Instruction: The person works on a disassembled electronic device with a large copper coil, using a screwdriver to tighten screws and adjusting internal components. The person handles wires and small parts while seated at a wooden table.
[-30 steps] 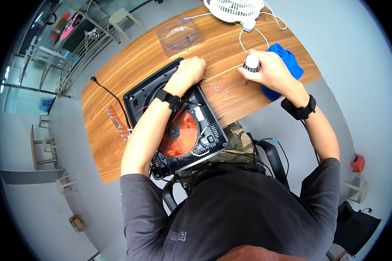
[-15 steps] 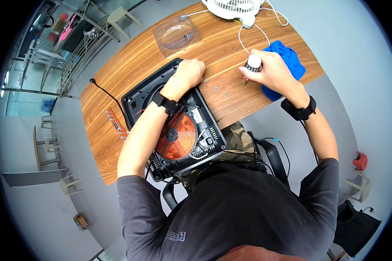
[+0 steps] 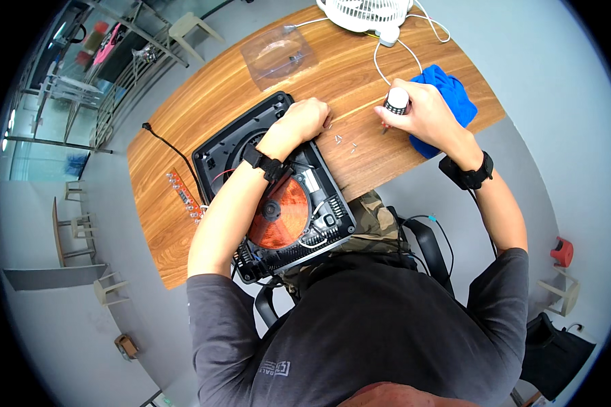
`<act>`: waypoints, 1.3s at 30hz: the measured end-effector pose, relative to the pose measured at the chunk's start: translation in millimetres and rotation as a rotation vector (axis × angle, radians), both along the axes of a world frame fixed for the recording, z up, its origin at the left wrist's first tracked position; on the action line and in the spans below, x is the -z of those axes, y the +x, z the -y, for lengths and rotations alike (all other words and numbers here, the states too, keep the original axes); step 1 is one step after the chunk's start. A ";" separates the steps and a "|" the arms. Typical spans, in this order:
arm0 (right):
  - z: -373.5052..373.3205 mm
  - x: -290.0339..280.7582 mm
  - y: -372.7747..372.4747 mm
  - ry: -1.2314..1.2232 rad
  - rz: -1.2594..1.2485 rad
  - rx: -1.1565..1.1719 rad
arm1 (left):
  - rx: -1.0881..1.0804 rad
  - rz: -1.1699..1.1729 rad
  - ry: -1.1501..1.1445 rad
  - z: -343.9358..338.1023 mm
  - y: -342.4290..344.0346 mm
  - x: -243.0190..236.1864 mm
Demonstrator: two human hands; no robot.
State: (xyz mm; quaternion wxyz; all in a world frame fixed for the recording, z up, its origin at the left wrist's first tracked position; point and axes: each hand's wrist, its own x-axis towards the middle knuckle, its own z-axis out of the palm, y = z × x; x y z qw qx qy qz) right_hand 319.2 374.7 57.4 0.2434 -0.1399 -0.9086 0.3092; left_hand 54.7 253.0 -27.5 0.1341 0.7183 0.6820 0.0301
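The two hands are well apart over the wooden table (image 3: 217, 102). The right hand (image 3: 424, 115) is closed around a screwdriver (image 3: 396, 100) with a white-capped, black-and-white checked handle; its shaft points down toward the tabletop, and whether the tip touches the wood cannot be told. The left hand (image 3: 307, 121) is curled, knuckles up, at the right side of an opened black induction cooker housing (image 3: 346, 227); its fingertips are hidden, so I cannot tell whether they pinch anything.

The housing lies at a slant on the near part of the table, with its near end reaching past the edge over the person's camouflage trousers (image 3: 377, 224). Inside it, a round copper coil (image 3: 288, 220) sits in the near half, partly covered by the left forearm. Several small silvery screws (image 3: 339, 140) lie loose on the wood between the two hands, close to the left one.

To the left of the housing are an orange circuit board strip (image 3: 183, 195) and a black power cord (image 3: 173, 146). Beyond the housing lies a clear plastic piece (image 3: 278, 57). A white fan (image 3: 370, 13) stands at the far edge, and a crumpled blue cloth (image 3: 455, 102) lies just beside the right hand.
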 end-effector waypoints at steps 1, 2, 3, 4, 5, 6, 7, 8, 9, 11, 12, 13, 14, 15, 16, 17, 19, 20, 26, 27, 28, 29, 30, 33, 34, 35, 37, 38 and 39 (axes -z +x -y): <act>0.2 1.0 0.2 -0.009 0.000 0.006 | -0.010 -0.020 -0.004 -1.1 0.2 2.5; 0.0 3.0 -1.6 -0.019 -0.003 0.004 | -0.028 -0.042 -0.009 -0.8 -1.9 6.5; -0.2 3.8 -3.0 -0.028 -0.006 0.002 | -0.023 -0.059 -0.002 -0.5 -3.2 10.7; 0.7 3.0 -2.5 -0.029 -0.002 0.002 | -0.020 -0.076 0.005 -0.4 -3.7 15.1; 2.1 2.0 -1.2 -0.032 0.001 0.003 | -0.014 -0.094 0.010 -0.2 -1.6 12.0; 2.6 1.0 -0.8 -0.035 0.005 0.005 | -0.009 -0.103 0.028 -0.2 1.3 9.1; 1.3 0.6 -1.5 -0.023 0.028 0.006 | 0.002 -0.110 0.030 -0.7 2.1 5.1; 0.6 0.1 -0.4 -0.009 0.053 0.009 | 0.000 -0.097 0.016 -1.1 2.5 4.7; 1.7 -1.5 -1.0 0.004 0.078 0.013 | -0.002 -0.084 0.002 -1.0 1.5 3.9; 4.4 -5.6 -1.9 -0.002 0.095 0.015 | -0.003 -0.073 0.008 -0.6 0.4 5.7; 4.2 -5.3 -2.2 0.013 0.096 0.020 | 0.001 -0.066 0.012 -1.3 0.7 7.3; 4.1 -5.0 -2.4 0.028 0.096 0.025 | -0.011 -0.064 0.007 -1.6 0.5 8.8; 4.2 -4.4 -2.7 0.027 0.098 0.026 | -0.023 -0.064 0.001 -0.8 1.3 7.5; 4.5 -3.9 -3.4 0.025 0.100 0.027 | -0.036 -0.064 -0.006 0.2 2.3 6.3; 4.9 -3.8 -3.8 0.023 0.101 0.026 | -0.051 -0.067 -0.012 0.0 5.0 5.5; 5.4 -5.2 -6.0 0.014 0.106 0.029 | -0.072 -0.075 -0.018 0.0 5.8 2.5; 6.2 -7.1 -5.1 -0.002 0.117 0.027 | -0.079 -0.110 -0.021 0.5 11.4 -1.9; 6.7 -5.7 -5.4 -0.037 0.081 0.030 | -0.080 -0.139 -0.015 0.1 14.5 -4.6; 8.1 -3.5 -4.0 -0.118 0.072 0.021 | -0.091 0.009 0.128 18.0 -4.8 -69.9; 9.5 -5.9 -6.2 -0.108 0.081 0.017 | -0.091 0.084 0.210 29.1 -21.5 -81.7; 11.2 -9.5 -7.9 -0.097 0.091 0.020 | -0.093 0.104 0.234 36.5 -34.6 -92.7; 12.0 -9.0 -11.5 -0.086 0.097 0.012 | -0.104 0.119 0.259 47.9 -46.2 -98.0; 10.5 -8.1 -13.6 -0.034 0.111 0.024 | -0.125 0.108 0.261 58.9 -55.3 -99.0; 8.3 -5.1 -16.4 0.000 0.133 0.028 | -0.191 0.170 0.255 93.6 -70.2 -98.8; 7.7 -3.6 -15.8 -0.004 0.138 0.034 | -0.223 0.202 0.233 105.3 -74.2 -96.8; 6.3 -3.1 -15.3 -0.003 0.148 0.042 | -0.254 0.238 0.215 116.0 -78.9 -92.8; 8.8 -4.8 -15.7 -0.065 0.146 0.048 | -0.318 0.275 0.216 136.4 -84.4 -85.8; 12.6 -8.7 -14.8 -0.124 0.137 0.050 | -0.342 0.299 0.212 144.9 -85.4 -82.8; 14.8 -10.5 -15.1 -0.184 0.128 0.053 | -0.366 0.323 0.209 152.6 -86.4 -80.0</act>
